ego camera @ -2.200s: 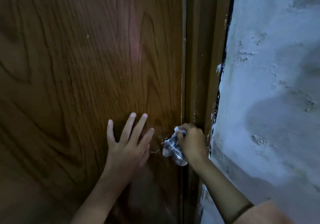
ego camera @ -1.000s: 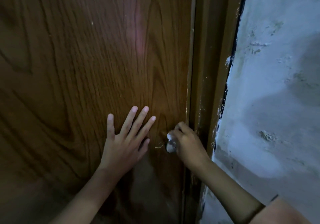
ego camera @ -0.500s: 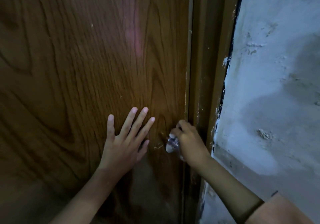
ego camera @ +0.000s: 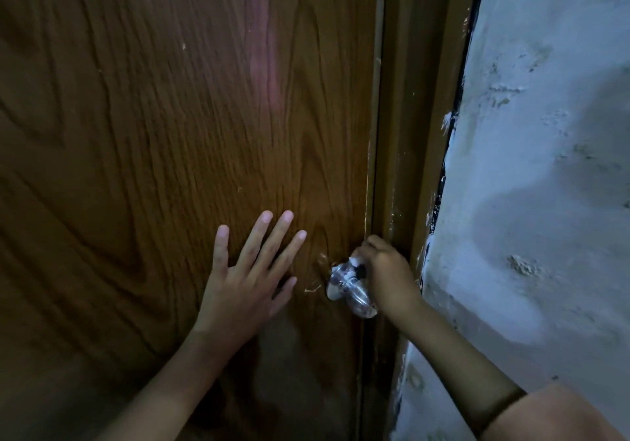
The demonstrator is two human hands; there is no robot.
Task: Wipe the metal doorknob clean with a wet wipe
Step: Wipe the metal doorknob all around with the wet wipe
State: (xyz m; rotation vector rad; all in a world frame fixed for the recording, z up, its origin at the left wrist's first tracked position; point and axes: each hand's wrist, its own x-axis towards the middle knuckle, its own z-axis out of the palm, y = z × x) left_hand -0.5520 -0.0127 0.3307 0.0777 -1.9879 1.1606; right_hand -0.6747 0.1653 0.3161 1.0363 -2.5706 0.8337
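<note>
A shiny metal doorknob (ego camera: 349,289) sticks out of the brown wooden door (ego camera: 170,133) near its right edge. My right hand (ego camera: 388,273) is curled against the knob's right and upper side. A small bit of white wet wipe (ego camera: 354,262) shows under its fingertips on top of the knob. My left hand (ego camera: 249,277) lies flat on the door just left of the knob, fingers spread, holding nothing.
A brown door frame (ego camera: 416,133) runs down right of the door edge. Beyond it is a rough, pale painted wall (ego camera: 545,168) with chipped patches. The scene is dim.
My right hand has slid from over the front of the knob to its right side, so more bare metal shows. The left hand has stayed flat on the door.
</note>
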